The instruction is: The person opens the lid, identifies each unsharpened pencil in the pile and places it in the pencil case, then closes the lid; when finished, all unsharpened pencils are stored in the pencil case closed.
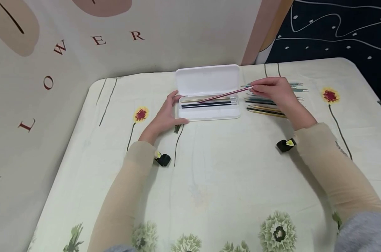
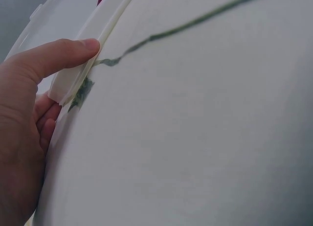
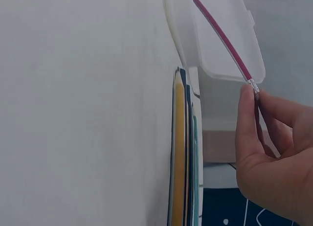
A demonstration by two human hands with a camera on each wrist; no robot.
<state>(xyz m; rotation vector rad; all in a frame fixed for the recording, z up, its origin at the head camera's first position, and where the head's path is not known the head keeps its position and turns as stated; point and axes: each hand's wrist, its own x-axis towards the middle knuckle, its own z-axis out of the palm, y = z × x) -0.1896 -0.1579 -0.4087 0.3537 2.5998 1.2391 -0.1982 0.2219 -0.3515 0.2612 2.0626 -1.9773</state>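
A white plastic pencil case point(image 1: 213, 113) lies with its lid point(image 1: 207, 81) raised at the back. My left hand point(image 1: 165, 117) grips the case's left end, the thumb point(image 2: 73, 55) on the front rim and the fingers around the end. Between thumb and fingertips my right hand point(image 1: 280, 92) pinches a dark red pencil point(image 1: 225, 94) near its metal-banded end. The pencil slants down leftward over the case, its far tip above the pencils inside. Dark pencils point(image 1: 207, 104) and a yellowish pencil point(image 1: 190, 100) lie lengthwise in the case. Whether the red tip touches them I cannot tell.
Several pencils point(image 1: 265, 111), yellow, black and teal, lie in rows right of the case, partly under my right hand. A flower-printed cloth point(image 1: 221, 168) covers the table. Behind stands a pale lettered fabric point(image 1: 177, 38), with a dark patterned one point(image 1: 332, 31) at right.
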